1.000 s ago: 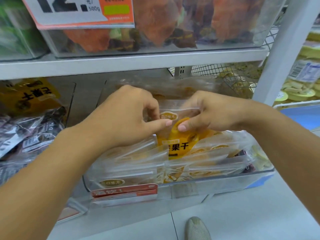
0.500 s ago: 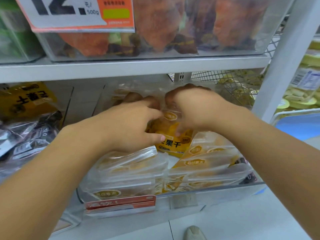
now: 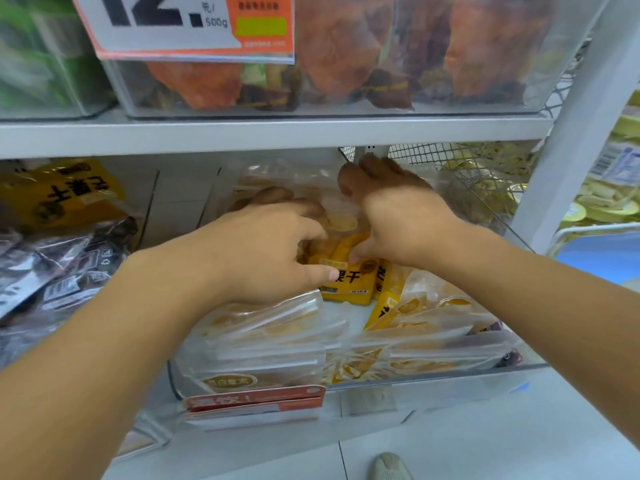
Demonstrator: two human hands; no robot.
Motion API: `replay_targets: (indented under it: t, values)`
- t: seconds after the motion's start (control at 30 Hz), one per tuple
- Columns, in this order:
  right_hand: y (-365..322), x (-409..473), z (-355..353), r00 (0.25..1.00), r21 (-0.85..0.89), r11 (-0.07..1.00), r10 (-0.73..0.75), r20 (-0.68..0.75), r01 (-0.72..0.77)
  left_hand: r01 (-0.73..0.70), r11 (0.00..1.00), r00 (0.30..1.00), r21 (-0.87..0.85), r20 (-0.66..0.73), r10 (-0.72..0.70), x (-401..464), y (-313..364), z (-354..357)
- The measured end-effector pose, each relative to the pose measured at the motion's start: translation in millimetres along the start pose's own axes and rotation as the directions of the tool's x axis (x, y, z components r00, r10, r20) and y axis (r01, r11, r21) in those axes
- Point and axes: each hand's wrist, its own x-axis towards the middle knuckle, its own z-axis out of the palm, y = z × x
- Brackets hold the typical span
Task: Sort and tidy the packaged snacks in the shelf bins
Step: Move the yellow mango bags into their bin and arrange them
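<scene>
A clear plastic bin [image 3: 433,379] on the lower shelf holds several yellow and clear packets of dried mango. Both my hands reach deep into it. My left hand [image 3: 263,254] and my right hand [image 3: 398,220] grip the same yellow mango packet [image 3: 349,282] from either side, near the back of the bin. The packet stands upright with black characters on its front. Flat clear packets [image 3: 263,344] lie stacked at the bin's front left, and more packets [image 3: 433,323] lean at the front right. My fingertips are partly hidden behind the packet.
The upper shelf [image 3: 277,133] hangs close above my hands, carrying a clear bin of orange snack bags [image 3: 346,64] with a price card [image 3: 180,26]. Dark and yellow packets [image 3: 59,258] fill the left bin. A white upright [image 3: 571,133] and wire mesh [image 3: 450,161] stand to the right.
Both hands have pushed further back into the bin with the yellow packet, which now sits lower and deeper. The view has tilted down a little.
</scene>
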Motion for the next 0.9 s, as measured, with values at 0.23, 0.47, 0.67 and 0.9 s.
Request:
replay_targets:
  t: [0.23,0.47,0.67,0.9]
  values:
    - [-1,13,5,0.996,-0.150,0.988,-0.021,0.085,0.034,-0.009,0.999,0.995,-0.053,0.096,0.014,-4,0,-4]
    - [24,-18,-32,0.992,0.303,0.953,-0.043,0.115,0.006,-0.186,0.952,0.982,-0.243,-0.069,0.174,-15,10,-6]
    - [28,-94,-54,0.977,0.584,0.802,0.001,0.215,-0.129,-0.234,0.964,0.970,-0.124,-0.093,0.223,-13,33,-2]
    - [55,-101,-48,0.882,0.652,0.698,-0.060,0.467,-0.297,-0.100,0.988,0.994,-0.116,0.030,0.104,-19,39,-6]
